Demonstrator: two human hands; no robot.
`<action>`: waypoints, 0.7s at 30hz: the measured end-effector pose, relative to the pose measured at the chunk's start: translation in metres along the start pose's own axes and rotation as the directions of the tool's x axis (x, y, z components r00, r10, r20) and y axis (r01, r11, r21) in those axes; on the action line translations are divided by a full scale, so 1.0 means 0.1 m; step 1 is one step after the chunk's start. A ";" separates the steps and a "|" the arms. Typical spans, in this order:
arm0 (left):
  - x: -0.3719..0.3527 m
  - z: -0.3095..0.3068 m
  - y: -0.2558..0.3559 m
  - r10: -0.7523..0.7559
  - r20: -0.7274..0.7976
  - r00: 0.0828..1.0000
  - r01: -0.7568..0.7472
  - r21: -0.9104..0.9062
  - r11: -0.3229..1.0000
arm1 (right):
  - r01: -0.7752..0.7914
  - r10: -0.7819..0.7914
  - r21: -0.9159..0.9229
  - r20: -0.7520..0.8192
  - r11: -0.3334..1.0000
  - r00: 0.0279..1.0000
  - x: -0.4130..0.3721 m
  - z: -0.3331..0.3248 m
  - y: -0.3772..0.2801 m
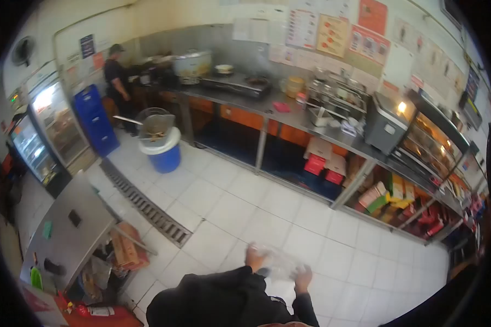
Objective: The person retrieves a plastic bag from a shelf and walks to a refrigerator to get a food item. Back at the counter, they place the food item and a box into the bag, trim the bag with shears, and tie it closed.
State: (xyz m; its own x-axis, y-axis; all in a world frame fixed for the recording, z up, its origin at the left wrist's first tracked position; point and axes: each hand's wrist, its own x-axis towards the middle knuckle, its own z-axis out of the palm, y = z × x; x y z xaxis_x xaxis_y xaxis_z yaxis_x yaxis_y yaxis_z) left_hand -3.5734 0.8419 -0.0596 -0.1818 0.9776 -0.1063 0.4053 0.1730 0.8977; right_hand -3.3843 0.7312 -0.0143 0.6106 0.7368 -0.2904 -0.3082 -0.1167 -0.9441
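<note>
Low in the view, my left hand (255,257) and my right hand (303,279) stretch out in front of me from black sleeves. Between them hangs a see-through plastic item (280,264), possibly a bag or a container; blur hides which. Each hand is closed on one side of it, the left hand a little farther forward. The fingers are smeared by motion. White floor tiles show below and through the plastic.
A steel table (71,226) stands on the left. Ahead, a blue bucket (165,159) holds a strainer beside a floor drain (142,201). A long counter (289,111) with a food warmer (428,143) runs along the wall. A person (118,82) stands at its far end.
</note>
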 end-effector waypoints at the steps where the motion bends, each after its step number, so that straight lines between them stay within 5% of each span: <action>1: 0.15 0.37 0.03 -0.138 -0.140 0.981 0.143 0.024 0.989 | 0.019 -0.020 0.058 0.017 0.998 1.000 0.25 -0.02 -0.24; 2: 0.25 0.65 0.02 -0.347 0.200 0.916 0.374 -0.116 0.920 | 0.122 -0.121 0.034 -0.032 0.992 0.992 0.62 -0.11 -0.27; 3: 0.42 0.77 0.18 -0.463 0.538 0.705 0.611 -0.129 0.781 | 0.223 -0.222 0.006 -0.095 0.975 0.970 1.03 -0.20 -0.27; 4: 0.42 1.07 0.45 -0.489 0.718 0.495 0.780 -0.119 0.614 | 0.252 -0.268 -0.114 -0.155 0.961 0.951 1.33 -0.27 -0.35; 5: 0.43 1.38 0.74 -0.478 0.842 0.248 0.899 -0.017 0.437 | 0.258 -0.308 -0.233 -0.217 0.938 0.926 1.59 -0.35 -0.48; 7: 0.26 2.03 1.56 -0.433 0.901 0.016 0.996 0.022 0.081 | 0.445 -0.600 -0.526 -0.164 0.725 0.783 1.82 -0.58 -1.04; 8: 0.19 2.44 1.81 -0.286 0.958 0.001 0.990 0.040 0.136 | 0.436 -0.640 -0.576 -0.207 0.691 0.740 1.96 -0.77 -1.19; 11: 0.40 4.32 1.21 0.155 0.977 -0.145 0.966 0.106 0.237 | 0.308 -0.685 -0.677 -0.399 0.668 0.610 2.37 -1.70 -1.67; 12: 0.13 4.48 1.77 -0.106 0.994 0.005 0.971 0.020 0.240 | 0.244 -0.680 -0.673 -0.515 0.698 0.522 2.46 -2.10 -1.75; 13: -0.03 4.96 1.81 0.067 0.994 0.085 0.781 -0.108 0.615 | 0.188 -0.664 -0.658 -0.614 0.729 0.426 2.53 -2.47 -1.83; 14: -0.11 5.52 1.70 0.278 0.958 0.075 0.452 -0.281 0.847 | 0.140 -0.451 -0.434 -0.791 0.890 0.414 2.66 -2.89 -1.66; 16: -0.45 6.18 1.90 0.334 0.942 -0.021 0.140 -0.328 0.934 | 0.177 -0.042 0.031 -0.917 0.984 0.396 2.70 -3.60 -1.40; 17: -0.72 6.34 2.26 0.190 0.982 -0.019 0.212 -0.182 0.960 | 0.247 0.106 0.224 -0.904 0.943 0.414 2.68 -3.87 -1.40; 19: -1.41 6.80 2.98 -0.100 0.994 -0.031 0.351 0.105 0.930 | 0.447 0.028 0.223 -0.915 0.866 0.403 2.94 -4.68 -0.99; 21: -1.94 7.71 2.77 -0.064 0.990 0.126 -0.066 0.073 0.995 | 0.608 0.123 0.386 -0.896 0.694 0.428 3.16 -5.30 -1.29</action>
State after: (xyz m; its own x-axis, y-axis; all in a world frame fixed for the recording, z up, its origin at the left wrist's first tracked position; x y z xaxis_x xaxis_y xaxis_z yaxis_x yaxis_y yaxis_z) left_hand -2.7346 0.7932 -0.1201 0.8382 0.2313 -0.4939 0.4803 0.1161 0.8694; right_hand -2.7649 0.6257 -0.0669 0.8765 -0.2957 -0.3798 -0.1239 0.6238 -0.7717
